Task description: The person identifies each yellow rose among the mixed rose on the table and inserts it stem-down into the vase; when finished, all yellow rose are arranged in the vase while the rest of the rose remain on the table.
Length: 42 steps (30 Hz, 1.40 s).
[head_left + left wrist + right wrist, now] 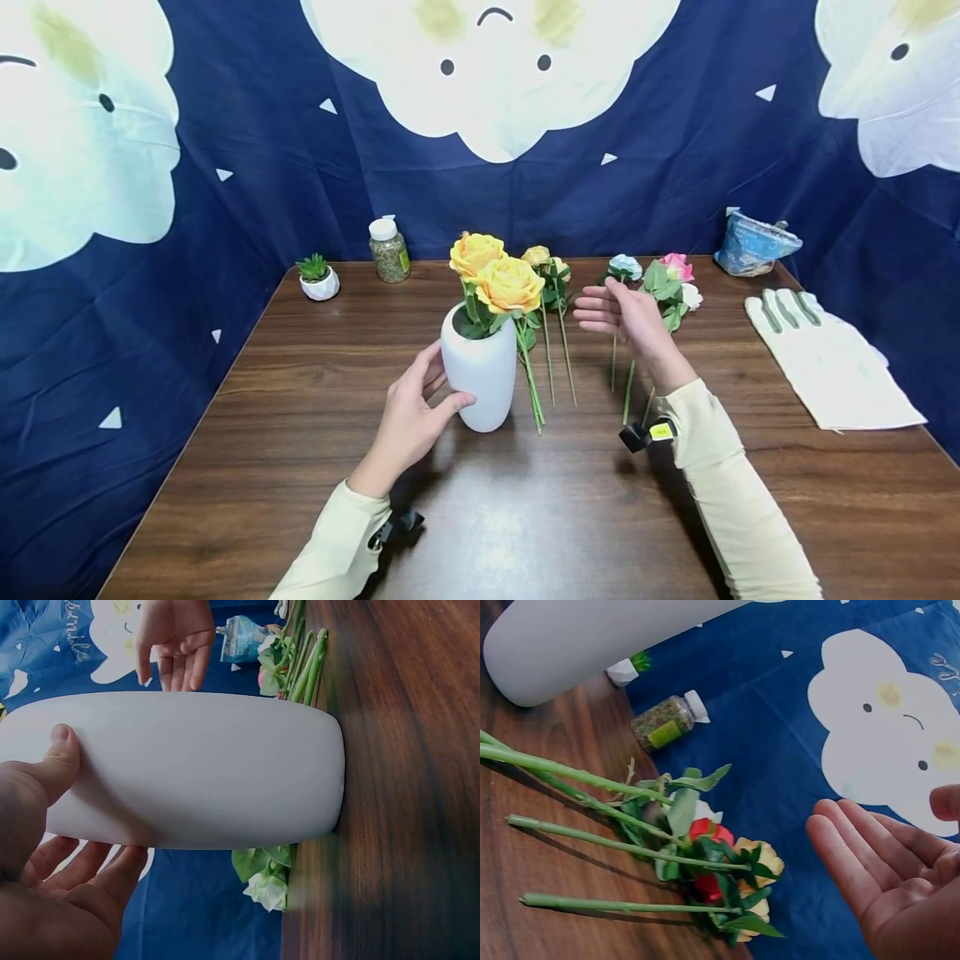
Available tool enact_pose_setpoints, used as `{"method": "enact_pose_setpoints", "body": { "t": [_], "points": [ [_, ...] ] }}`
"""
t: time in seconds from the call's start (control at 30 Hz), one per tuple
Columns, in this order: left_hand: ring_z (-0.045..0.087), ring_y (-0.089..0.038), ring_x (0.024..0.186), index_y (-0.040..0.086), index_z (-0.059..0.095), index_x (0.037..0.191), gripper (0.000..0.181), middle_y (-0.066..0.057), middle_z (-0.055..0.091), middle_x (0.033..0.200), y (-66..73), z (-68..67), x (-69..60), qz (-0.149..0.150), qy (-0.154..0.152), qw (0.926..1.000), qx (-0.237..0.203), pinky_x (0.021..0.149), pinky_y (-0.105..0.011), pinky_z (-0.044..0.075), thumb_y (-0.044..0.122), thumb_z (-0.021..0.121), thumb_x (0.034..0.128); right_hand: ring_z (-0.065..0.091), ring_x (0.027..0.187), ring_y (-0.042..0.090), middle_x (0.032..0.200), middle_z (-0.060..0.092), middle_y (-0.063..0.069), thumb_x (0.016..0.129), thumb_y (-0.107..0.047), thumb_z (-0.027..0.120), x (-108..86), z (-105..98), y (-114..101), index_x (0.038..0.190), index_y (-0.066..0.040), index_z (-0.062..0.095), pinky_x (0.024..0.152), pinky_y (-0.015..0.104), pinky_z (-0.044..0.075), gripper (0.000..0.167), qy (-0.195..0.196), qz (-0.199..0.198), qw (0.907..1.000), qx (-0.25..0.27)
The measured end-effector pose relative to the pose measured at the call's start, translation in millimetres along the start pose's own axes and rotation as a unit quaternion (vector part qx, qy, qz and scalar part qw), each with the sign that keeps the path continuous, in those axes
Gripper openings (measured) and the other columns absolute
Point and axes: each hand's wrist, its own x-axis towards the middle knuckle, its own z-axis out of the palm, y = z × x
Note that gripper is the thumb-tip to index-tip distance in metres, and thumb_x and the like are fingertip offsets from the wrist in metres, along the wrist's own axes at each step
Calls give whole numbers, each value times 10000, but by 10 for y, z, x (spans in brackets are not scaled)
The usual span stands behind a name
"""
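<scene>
Left hand (408,412): the forearm comes in from the near left, with the wrist raised above the wooden table (300,417). The thumb lies across the near side of the white vase (482,379), and the fingers curve round its left and far side, so the hand grips the vase between them. The left wrist view confirms thumb and fingers on opposite faces of the vase. Whether the base rests on the table cannot be told.

Right hand (630,321): the forearm comes in from the near right. The hand is raised, fingertips pointing left, palm turned inward. The fingers are extended and lie close together, with the thumb standing apart from them.

The vase is at mid-table, within the left hand's grasp and well to the left of the right fingertips. Two large yellow roses (510,285) stand in its mouth, their heads leaning over the right rim.

Between the vase and the right hand, green stems (530,375) and smaller pale yellow flowers (537,256) lie on the table. A blue flower (625,266) lies just beyond the right hand; a pink flower (677,267) and a white flower (692,296) lie to its right.
</scene>
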Motion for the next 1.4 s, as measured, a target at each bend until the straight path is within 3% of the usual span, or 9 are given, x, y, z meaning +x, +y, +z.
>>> {"method": "enact_pose_setpoints", "body": {
  "t": [0.1,0.3,0.43,0.53,0.6,0.93,1.4],
  "points": [
    [598,-401,1299,-81,434,1498,800,-288,552,1452,1,4,6,11,16,10000,-27,1065,-372,551,5,851,821,762,855,111,916,766,8,1147,-296,295,45,9,53,1466,262,296,807,234,656,642,-90,212,9996,149],
    [598,-401,1300,-86,434,1496,800,-290,549,1454,2,3,2,-7,6,10000,-8,1064,-361,550,3,850,820,760,830,111,932,752,21,1150,-330,212,149,48,178,1473,237,327,802,250,661,662,-173,639,9978,-33],
    [598,-396,1302,-75,435,1501,797,-284,553,1454,-2,4,-5,-37,0,10000,-28,1068,-362,549,11,849,825,761,841,129,1110,740,216,1148,-328,213,223,77,275,1468,241,330,818,276,665,663,-210,725,9970,-182],
    [596,-393,1306,-68,436,1503,797,-278,556,1455,-4,1,-20,-83,-11,10000,-52,1069,-370,547,9,850,826,757,857,128,1331,585,393,1148,-334,208,269,102,341,1469,232,345,839,286,662,665,-224,840,9955,-368],
    [596,-393,1306,-66,437,1502,796,-277,558,1453,-6,2,-35,-107,-22,9999,-53,1068,-376,547,9,850,826,750,867,109,1413,482,430,1149,-329,192,288,112,381,1472,221,356,856,279,657,658,-245,926,9938,-563],
    [593,-397,1307,-69,441,1496,783,-283,553,1455,-8,4,-2,5,-4,10000,-54,1068,-379,546,8,846,831,749,993,190,1416,506,396,1146,-333,206,362,139,392,1457,188,427,954,331,630,645,18,1057,9883,-1102],
    [603,-392,1297,-73,442,1494,785,-281,567,1441,-15,5,-2,30,16,10000,-22,1061,-363,553,17,850,829,734,1008,202,1437,500,389,1148,-311,230,435,143,444,1451,189,429,924,301,640,617,-13,1342,9822,-1314]
  ]
}}
